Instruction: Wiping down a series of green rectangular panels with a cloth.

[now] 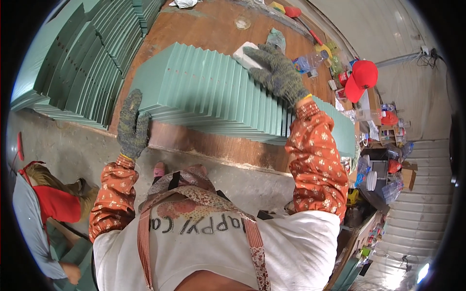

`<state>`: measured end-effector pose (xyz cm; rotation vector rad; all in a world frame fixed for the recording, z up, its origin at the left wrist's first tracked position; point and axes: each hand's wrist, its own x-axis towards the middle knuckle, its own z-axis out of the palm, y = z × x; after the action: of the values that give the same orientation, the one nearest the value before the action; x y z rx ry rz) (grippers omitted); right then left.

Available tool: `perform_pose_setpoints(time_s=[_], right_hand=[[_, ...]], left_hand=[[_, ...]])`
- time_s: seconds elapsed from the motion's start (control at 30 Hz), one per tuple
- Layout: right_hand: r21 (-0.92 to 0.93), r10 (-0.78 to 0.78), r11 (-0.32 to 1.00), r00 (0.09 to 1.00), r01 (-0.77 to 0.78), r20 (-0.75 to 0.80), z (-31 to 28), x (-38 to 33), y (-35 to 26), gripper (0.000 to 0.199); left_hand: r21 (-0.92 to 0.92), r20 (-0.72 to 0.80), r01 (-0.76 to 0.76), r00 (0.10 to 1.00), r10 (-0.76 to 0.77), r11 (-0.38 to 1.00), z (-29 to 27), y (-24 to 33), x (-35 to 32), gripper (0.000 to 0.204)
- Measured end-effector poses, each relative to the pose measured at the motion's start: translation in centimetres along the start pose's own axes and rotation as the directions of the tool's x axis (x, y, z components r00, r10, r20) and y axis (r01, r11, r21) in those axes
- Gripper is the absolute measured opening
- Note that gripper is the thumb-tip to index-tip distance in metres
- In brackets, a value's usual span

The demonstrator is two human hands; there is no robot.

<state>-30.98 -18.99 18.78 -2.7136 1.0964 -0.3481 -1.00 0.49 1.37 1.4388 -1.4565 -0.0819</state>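
A long row of pale green panels (204, 92) lies fanned in overlapping steps across the wooden table, with small dark spots on their faces. My left hand (132, 125), in a grey-green knit glove, rests at the near left corner of the row, fingers stretched out and thumb apart. On top of the row, toward its right part, my right hand (279, 70) in a matching glove grips a white block (246, 56) that is pressed against the panels' upper edges. Its underside is hidden. Both forearms wear orange flowered sleeves.
More green panels (73, 63) stand in tall stacks at the left. Beyond my right hand are a plastic bottle (310, 62) and a red cap (362, 80). Shelves with clutter line the right side. A co-worker in a red apron (57, 203) is at the lower left.
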Motion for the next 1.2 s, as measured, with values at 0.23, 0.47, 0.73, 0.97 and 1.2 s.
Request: perform_pose_setpoints(time_s=[0.23,0.47,0.73,0.97,1.2], right_hand=[[-0.022,-0.144,0.989,0.990,0.144,-0.002,-0.1,-6.4,-3.5,0.050],[-0.008,-0.268,0.963,0.960,0.269,0.087,-0.8,-12.6,-7.2,0.050],[-0.021,0.049,0.998,0.995,-0.051,-0.092,-1.0,-3.8,3.6,0.048],[0.036,-0.146,0.988,0.981,0.151,-0.127,-0.8,-9.7,0.8,0.048],[0.016,-0.061,0.998,0.992,0.060,0.110,-3.1,-18.6,-6.0,0.053]], left_hand=[[-0.018,-0.006,-0.036,0.999,0.035,0.999,0.1,-0.2,0.1,0.042],[0.014,0.035,-0.042,0.999,0.042,0.999,-0.3,-0.6,-0.2,0.042],[-0.053,0.016,-0.005,1.000,0.005,0.999,0.3,-0.4,-0.3,0.041],[-0.078,0.006,0.001,1.000,-0.001,0.997,0.2,-0.6,-0.1,0.042],[-0.059,0.037,0.025,0.999,-0.023,0.998,0.1,-0.5,-0.1,0.044]])
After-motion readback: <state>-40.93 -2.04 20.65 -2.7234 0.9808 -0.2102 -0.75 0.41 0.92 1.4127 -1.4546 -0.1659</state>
